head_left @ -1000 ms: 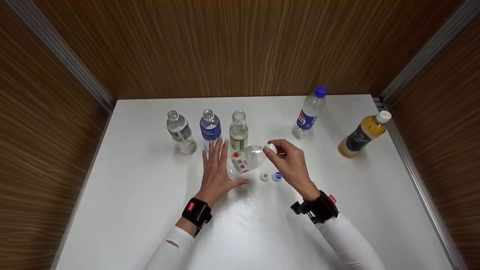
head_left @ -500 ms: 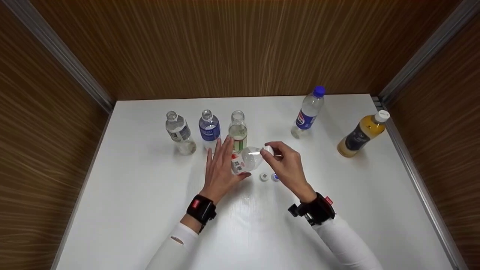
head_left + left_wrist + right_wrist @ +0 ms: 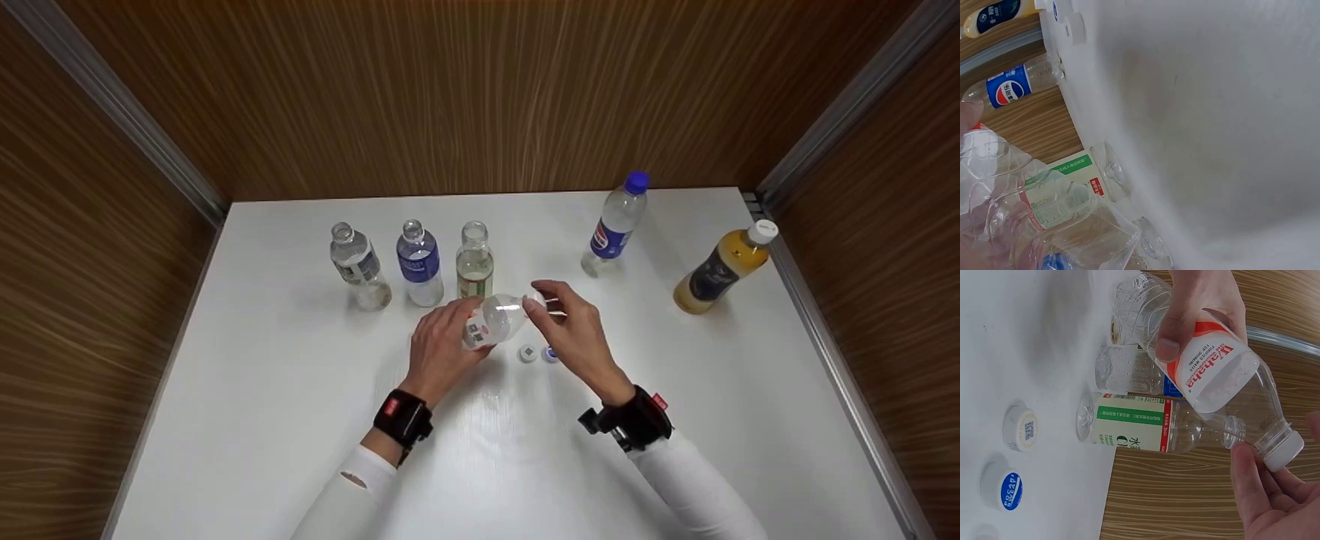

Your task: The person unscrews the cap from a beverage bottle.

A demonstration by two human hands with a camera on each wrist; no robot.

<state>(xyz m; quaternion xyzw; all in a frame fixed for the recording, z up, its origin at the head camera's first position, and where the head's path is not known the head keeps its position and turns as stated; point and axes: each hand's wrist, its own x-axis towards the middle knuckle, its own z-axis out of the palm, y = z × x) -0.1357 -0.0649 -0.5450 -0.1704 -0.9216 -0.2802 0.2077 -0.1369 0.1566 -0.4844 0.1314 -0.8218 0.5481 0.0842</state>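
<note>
My left hand (image 3: 442,349) grips a clear plastic water bottle (image 3: 1224,371) with a red and white label round its body. The bottle leans over, neck toward the right, and it overlaps the green-labelled bottle (image 3: 475,266) behind it in the head view. At its mouth sits a white cap (image 3: 1285,451). Around that cap curl the thumb and fingers of my right hand (image 3: 574,330); in the right wrist view one fingertip stands slightly off its side. Below the neck lie a loose white cap (image 3: 528,352) and a blue-topped cap (image 3: 551,354).
Left of the green-labelled bottle stand two more capless bottles, one blue-labelled (image 3: 420,262) and one clear (image 3: 358,266). A Pepsi bottle (image 3: 611,232) with a blue cap stands back right. Further right is a white-capped bottle of amber drink (image 3: 720,270). Wooden panels (image 3: 480,97) enclose the white table.
My left hand's fingers, spread out a second ago, have curled round the bottle's body, and the hand has come slightly right. My right hand stays at the cap.
</note>
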